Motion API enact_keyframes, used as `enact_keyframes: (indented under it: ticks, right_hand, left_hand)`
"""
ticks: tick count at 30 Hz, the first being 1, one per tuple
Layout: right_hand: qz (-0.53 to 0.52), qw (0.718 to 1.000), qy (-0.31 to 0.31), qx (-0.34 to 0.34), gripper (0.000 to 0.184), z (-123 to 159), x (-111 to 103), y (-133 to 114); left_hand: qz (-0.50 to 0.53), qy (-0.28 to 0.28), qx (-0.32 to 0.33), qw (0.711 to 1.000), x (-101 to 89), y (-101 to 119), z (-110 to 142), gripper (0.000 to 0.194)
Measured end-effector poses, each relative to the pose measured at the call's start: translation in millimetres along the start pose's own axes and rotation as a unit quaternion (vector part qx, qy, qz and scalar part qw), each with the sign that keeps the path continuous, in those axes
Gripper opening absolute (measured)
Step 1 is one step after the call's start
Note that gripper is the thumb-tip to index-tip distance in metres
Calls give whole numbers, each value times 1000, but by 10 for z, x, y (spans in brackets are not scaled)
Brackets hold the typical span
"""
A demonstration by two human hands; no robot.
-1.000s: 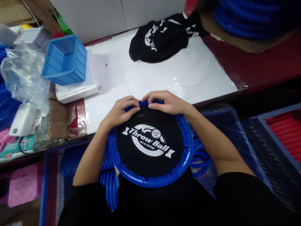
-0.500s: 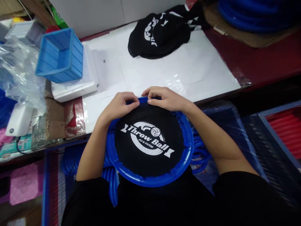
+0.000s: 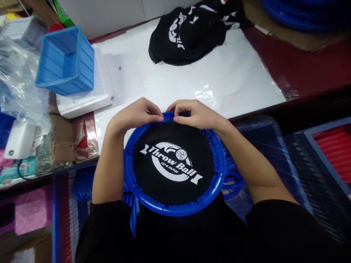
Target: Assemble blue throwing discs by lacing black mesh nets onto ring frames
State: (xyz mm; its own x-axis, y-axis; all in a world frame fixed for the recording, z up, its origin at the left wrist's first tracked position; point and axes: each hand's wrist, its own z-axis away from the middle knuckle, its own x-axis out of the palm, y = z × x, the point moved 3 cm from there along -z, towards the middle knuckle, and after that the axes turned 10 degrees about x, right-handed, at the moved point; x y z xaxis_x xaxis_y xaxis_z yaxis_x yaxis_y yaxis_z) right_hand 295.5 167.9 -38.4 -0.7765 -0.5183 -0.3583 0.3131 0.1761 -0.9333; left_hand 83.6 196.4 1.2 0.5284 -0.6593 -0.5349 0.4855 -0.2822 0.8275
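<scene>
A round mesh disc (image 3: 175,197) with a black centre, a blue plastic rim and white "Throw Ball" lettering lies in front of my body, tilted toward me. At its far edge, my left hand (image 3: 142,112) pinches the rim between thumb and fingers. Close beside it, my right hand (image 3: 190,112) grips the same stretch of rim, its fingers curled over the top. A short gap of blue rim shows between the two hands. Some fingertips are hidden behind the edge.
Black printed mesh covers (image 3: 189,40) lie on the white tabletop (image 3: 131,80). To the left, a blue bin (image 3: 67,62) stands on a white foam block (image 3: 90,100). Blue rings (image 3: 233,179) lie below the table; stacked blue rims (image 3: 301,14) sit at the back right.
My left wrist has risen and bent outward, and its fingers have shifted slightly at the rim. The right hand and the disc stay nearly in place; the view has shifted a little.
</scene>
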Motion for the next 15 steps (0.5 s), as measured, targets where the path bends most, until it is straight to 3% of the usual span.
enact_keyframes:
  ticks: [6, 15]
  right_hand:
    - [-20, 1000, 0, -1, 13, -2, 14, 9]
    - [-24, 1000, 13, 10, 12, 22, 14, 19]
  left_hand:
    - [-38, 3, 8, 999, 44, 26, 60, 15]
    - [-95, 24, 95, 991, 89, 125, 182, 15]
